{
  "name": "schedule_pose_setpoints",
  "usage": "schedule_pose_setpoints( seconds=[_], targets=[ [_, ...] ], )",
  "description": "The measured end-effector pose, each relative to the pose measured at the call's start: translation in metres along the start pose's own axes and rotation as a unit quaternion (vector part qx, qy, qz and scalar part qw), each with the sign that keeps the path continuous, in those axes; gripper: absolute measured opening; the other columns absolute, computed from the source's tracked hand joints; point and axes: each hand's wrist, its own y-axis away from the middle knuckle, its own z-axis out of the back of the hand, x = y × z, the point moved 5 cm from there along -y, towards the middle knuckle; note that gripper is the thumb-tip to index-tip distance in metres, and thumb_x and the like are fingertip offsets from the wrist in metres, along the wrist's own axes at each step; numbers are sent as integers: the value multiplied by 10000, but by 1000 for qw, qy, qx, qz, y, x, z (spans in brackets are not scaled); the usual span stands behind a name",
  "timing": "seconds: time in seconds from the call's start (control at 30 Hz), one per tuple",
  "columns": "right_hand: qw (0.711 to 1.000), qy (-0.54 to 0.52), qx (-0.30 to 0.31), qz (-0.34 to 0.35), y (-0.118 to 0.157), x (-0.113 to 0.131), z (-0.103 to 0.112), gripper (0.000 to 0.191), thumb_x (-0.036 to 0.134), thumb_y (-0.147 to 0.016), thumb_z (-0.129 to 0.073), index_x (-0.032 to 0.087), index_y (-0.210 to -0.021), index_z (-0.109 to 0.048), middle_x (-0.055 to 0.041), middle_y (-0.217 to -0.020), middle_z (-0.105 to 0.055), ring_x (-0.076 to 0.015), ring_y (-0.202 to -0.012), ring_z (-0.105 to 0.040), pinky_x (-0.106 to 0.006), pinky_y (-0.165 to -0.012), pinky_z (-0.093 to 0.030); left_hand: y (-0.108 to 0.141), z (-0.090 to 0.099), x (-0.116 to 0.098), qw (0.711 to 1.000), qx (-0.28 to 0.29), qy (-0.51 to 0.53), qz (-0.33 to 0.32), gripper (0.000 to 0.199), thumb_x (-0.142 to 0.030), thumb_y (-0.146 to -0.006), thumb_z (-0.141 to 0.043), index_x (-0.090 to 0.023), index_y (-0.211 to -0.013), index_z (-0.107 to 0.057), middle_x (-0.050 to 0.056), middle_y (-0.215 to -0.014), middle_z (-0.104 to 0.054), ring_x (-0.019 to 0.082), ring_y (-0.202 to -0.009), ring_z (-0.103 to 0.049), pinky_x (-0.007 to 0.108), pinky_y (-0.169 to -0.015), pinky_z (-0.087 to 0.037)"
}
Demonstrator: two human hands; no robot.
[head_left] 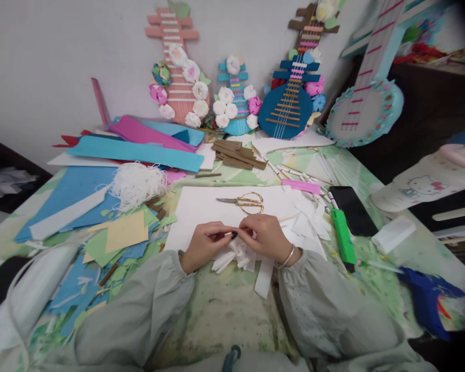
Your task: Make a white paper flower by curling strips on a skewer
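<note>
My left hand (pixel 209 244) and my right hand (pixel 268 238) meet at the fingertips above the near edge of a white sheet (pixel 194 206). Both are closed in a pinch on white crepe paper (pixel 238 252), whose gathered folds hang beneath the fingers. The exact bit between the fingertips is hidden. Below my right hand lies a flat white paper strip (pixel 264 279). Gold-handled scissors (pixel 242 201) rest on the sheet just beyond my hands, blades pointing left.
Paper lutes, including a dark blue one (pixel 285 111), lean against the wall. White string (pixel 139 183) and paper scraps (pixel 127 232) lie left. A phone (pixel 352 209), green box cutter (pixel 343 235), blue glue gun (pixel 430 297) and tumbler (pixel 422 181) are right.
</note>
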Motion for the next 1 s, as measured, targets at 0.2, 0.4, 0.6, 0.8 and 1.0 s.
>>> schedule_pose_setpoints(
  seconds=[0.2,0.4,0.6,0.8,1.0],
  targets=[
    [1000,-7,-11,5,0,0,1,263,357,-862,-509,173,-709,-618,2,-611,-608,-105,-601,-530,-231,-606,-332,-1,0,0,1000,-2,15,12,183,-244,-760,-634,-141,-868,-739,46,-654,-637,100,-551,-516,201,-499,-385],
    [999,-22,-25,10,1,0,2,224,338,-841,-539,170,-712,-612,5,-613,-607,-104,-595,-523,-231,-612,-343,-1,0,-1,1000,-9,9,24,159,-244,-751,-635,-113,-760,-723,59,-648,-645,111,-553,-533,211,-511,-411],
    [999,-34,-26,10,1,-1,0,209,339,-834,-554,174,-718,-608,7,-617,-602,-104,-594,-512,-233,-611,-344,-1,1,2,999,-5,19,28,144,-241,-744,-636,-118,-731,-709,50,-645,-645,109,-566,-537,206,-521,-408],
    [998,-54,-36,21,0,0,0,204,339,-833,-555,174,-722,-601,-6,-630,-602,-113,-605,-512,-244,-617,-354,-1,0,5,999,-7,31,37,129,-223,-732,-624,-116,-710,-693,43,-631,-634,113,-578,-531,208,-532,-410],
    [996,-69,-41,39,-1,0,1,163,305,-818,-585,167,-730,-588,1,-634,-594,-117,-623,-508,-280,-692,-340,-1,1,4,999,-4,17,37,110,-183,-714,-619,-102,-724,-693,56,-656,-651,126,-610,-551,218,-558,-421]
  ],
)
